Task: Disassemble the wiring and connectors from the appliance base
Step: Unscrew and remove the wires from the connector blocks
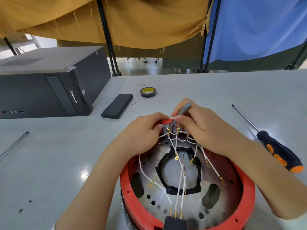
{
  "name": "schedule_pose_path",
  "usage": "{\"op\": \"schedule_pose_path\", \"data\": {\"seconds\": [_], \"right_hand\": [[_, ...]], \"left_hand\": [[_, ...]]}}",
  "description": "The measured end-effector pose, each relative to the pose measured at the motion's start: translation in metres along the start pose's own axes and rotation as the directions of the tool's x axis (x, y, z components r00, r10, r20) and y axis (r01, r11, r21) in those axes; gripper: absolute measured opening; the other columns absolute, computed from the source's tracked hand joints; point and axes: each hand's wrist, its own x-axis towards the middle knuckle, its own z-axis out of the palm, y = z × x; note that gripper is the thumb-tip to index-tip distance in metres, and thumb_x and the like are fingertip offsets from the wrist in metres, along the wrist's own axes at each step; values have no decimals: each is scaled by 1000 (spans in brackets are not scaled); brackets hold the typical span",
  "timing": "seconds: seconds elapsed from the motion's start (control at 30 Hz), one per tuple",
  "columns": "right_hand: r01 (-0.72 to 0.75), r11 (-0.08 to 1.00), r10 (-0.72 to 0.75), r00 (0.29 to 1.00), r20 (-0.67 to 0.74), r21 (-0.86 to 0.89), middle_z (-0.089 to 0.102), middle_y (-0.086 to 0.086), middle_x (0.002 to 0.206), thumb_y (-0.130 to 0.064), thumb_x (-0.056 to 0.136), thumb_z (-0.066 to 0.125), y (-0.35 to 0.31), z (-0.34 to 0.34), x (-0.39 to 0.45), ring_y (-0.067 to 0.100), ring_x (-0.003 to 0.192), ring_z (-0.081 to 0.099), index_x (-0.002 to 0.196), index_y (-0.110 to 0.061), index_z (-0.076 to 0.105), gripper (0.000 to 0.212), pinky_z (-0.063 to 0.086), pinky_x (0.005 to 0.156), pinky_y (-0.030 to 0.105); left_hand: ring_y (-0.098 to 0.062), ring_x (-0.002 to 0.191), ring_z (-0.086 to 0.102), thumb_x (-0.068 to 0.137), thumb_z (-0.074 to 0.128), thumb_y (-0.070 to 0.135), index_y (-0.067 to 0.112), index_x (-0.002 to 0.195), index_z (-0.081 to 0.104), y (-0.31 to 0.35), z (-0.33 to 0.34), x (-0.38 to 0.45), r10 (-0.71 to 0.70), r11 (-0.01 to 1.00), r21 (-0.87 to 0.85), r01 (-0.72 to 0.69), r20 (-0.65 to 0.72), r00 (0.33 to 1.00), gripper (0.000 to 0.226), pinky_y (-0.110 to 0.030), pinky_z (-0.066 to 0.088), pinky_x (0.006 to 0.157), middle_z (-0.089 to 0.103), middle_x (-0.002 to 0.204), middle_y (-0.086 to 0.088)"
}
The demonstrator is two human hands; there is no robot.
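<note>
Low in the frame's centre, the left hand (146,131) grips the red base (247,193) rim while the right hand (197,123) pinches a small grey tool (182,111) at the connectors (172,130). Likely the white wires (180,176) are limp and delicate, so pull at the stiff brass terminals.

Support: pale grey table (216,90) with a smooth top. Directly on it: black Lenovo desktop computer case (41,83) lying on its side, upper left; flat black rectangular box (117,106) beside it; small metal bit (133,103) just right of the box; black tape roll with yellow core (148,92), upper centre; black-and-orange-handled screwdriver (279,155), right; thin metal rod (14,143), left edge; round red-rimmed appliance base (245,211), lower centre.
</note>
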Motion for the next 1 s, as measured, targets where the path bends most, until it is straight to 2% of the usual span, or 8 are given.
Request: {"op": "schedule_pose_path", "data": {"seconds": [0.23,0.43,0.73,0.9,1.0], "right_hand": [[-5,1000,5,1000,14,5,56,-27,72,-29,98,42,2,0,1,-1,65,54,95,-32,48,8,39,61,10],[9,1000,-9,1000,5,7,56,-9,74,-32,98,41,2,0,0,7,62,52,95,-34,48,8,42,59,16],[18,1000,-18,1000,1,8,57,-2,72,-33,96,42,3,1,0,11,64,54,94,-35,49,8,45,61,25],[29,999,-29,1000,5,-30,56,-8,75,-37,95,40,3,2,1,7,70,54,92,-35,49,9,42,63,14],[14,999,-13,999,38,-47,58,-5,73,-34,99,38,3,4,3,9,68,55,94,-35,46,10,42,62,17]], "left_hand": [[-11,105,54,96,43,18,35,118,56,-2,1,0,14,1000,22,-14,-2,1000,30,-29,41,91,63,113,11],[-9,103,55,96,44,18,35,115,57,-2,0,0,12,1000,-8,-12,0,1000,30,-27,42,89,63,110,13],[-9,100,54,96,44,18,35,116,58,0,-1,-1,0,1000,-18,0,7,1000,29,-23,39,83,62,106,13],[-10,99,55,96,44,18,35,115,58,0,-1,-1,-1,1000,-28,1,7,1000,29,-24,39,83,63,105,12],[-10,100,55,96,44,18,35,114,58,0,-1,-1,0,1000,-26,0,9,1000,29,-26,41,85,63,106,11]]}}
